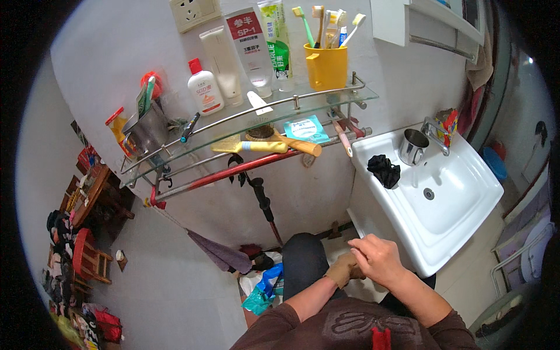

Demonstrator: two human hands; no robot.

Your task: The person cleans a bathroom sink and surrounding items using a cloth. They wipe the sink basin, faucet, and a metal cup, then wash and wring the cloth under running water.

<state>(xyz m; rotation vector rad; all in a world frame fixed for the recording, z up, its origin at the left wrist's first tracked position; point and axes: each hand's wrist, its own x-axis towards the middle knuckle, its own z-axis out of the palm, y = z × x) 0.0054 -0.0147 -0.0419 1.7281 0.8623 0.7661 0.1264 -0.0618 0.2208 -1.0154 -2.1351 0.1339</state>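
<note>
My left hand (345, 270) is low in front of my body and has a tan-brown covering, like a glove or wrist wrap, reaching to the wrist. Its fingers are mostly hidden behind my right hand (378, 258). That bare right hand lies over the left, fingers curled in and the index finger bent toward the left. What the right fingers grip, if anything, is hidden. Both hands are above my dark-trousered knees, left of the white sink (466, 204). A black crumpled cloth or hair tie (384, 171) and a metal mug (413, 146) are on the sink's left edge.
A glass wall shelf (233, 125) holds a yellow toothbrush cup (326, 67), several tubes, a white lotion bottle (204, 87) and hairbrushes (265, 146). Below hang a black-handled pole (262, 198) and grey towel (216, 252). Plastic bags (262, 291) lie near my left knee.
</note>
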